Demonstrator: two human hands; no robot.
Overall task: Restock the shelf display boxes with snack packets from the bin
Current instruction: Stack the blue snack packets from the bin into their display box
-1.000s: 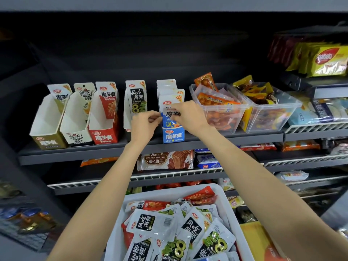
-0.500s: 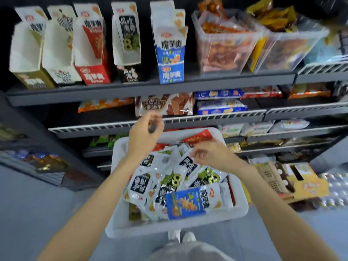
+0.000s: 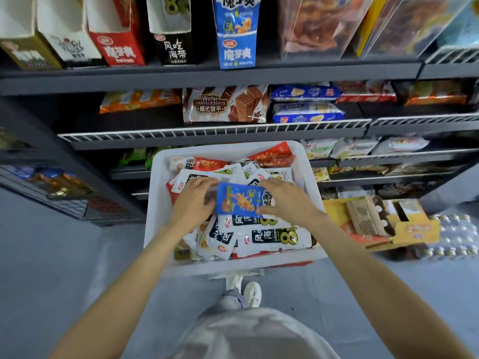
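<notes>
The right hand [image 3: 286,200] had its fingers curled over the right end of a blue snack packet [image 3: 239,200], thumb under the lower edge, pinching it. The left hand [image 3: 195,200] lay at the packet's left end with fingers bent over the edge there; whether they gripped the packet or only touched it could not be told. The blue packet was held flat, just above the heap of packets inside the white bin [image 3: 158,203], near the bin's middle. Below it in the bin lay white-and-black seaweed packets [image 3: 274,237], and toward the bin's far wall lay red packets [image 3: 272,156]. Beyond the bin's far rim stood the dark shelving [image 3: 207,76]; on its upper shelf, well above the bin, was a row of open display boxes: a blue display box [image 3: 237,47] straight above the bin, a black display box [image 3: 173,50] just left of it, then a red display box [image 3: 119,47]. Between that shelf and the bin sat a wafer biscuit pack [image 3: 223,104]. To the right of the bin lay a yellow carton [image 3: 412,229] on the floor.
</notes>
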